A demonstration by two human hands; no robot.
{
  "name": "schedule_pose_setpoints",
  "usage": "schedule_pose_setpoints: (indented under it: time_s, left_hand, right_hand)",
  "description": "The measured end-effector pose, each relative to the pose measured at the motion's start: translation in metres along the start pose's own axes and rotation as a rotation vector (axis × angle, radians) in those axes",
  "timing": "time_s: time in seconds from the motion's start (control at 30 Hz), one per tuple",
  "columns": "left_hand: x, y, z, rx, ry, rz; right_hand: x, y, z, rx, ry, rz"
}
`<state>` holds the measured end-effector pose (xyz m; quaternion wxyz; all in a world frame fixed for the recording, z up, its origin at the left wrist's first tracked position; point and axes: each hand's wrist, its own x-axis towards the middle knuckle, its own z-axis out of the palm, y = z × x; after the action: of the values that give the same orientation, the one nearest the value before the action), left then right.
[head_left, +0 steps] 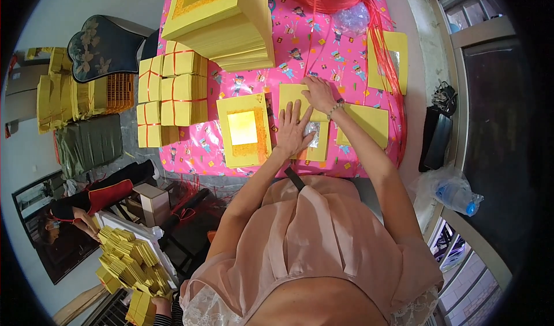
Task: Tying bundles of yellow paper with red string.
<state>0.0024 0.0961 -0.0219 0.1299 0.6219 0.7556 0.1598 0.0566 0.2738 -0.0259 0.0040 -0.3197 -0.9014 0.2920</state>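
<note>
My left hand (293,131) lies flat with fingers spread on a small stack of yellow paper (291,95), partly covering a silver foil patch (313,134). Just beyond it, my right hand (319,98) rests with its fingers stretched over the stack's far edge; a bracelet circles that wrist. To the left, close to my left hand, lies a yellow paper stack with a gold foil square (242,128) and an orange border. Beneath my right forearm is plain yellow paper (369,127). Neither hand is closed around anything.
A tall yellow paper stack (242,37) and red-tied bundles (183,101) stand left on the pink patterned table cover (199,155). Red plastic strands (388,66) hang down the right side. At lower left, a person (86,210) is beside a tray loaded with yellow bundles (135,259).
</note>
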Motion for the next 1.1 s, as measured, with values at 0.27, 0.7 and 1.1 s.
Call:
schedule_pose_setpoints:
  time_s: [0.27, 0.7, 1.1]
  left_hand:
    - [0.000, -0.003, 0.005, -0.005, -0.025, 0.002]
    - [-0.002, -0.008, 0.014, -0.012, -0.062, -0.006]
    - [-0.001, -0.006, 0.013, -0.015, -0.042, 0.002]
  right_hand:
    - [-0.003, -0.004, 0.007, -0.039, 0.063, 0.009]
    - [-0.053, -0.037, 0.006, -0.053, 0.350, 0.050]
    - [-0.091, -0.017, 0.031, 0.128, 0.234, 0.162]
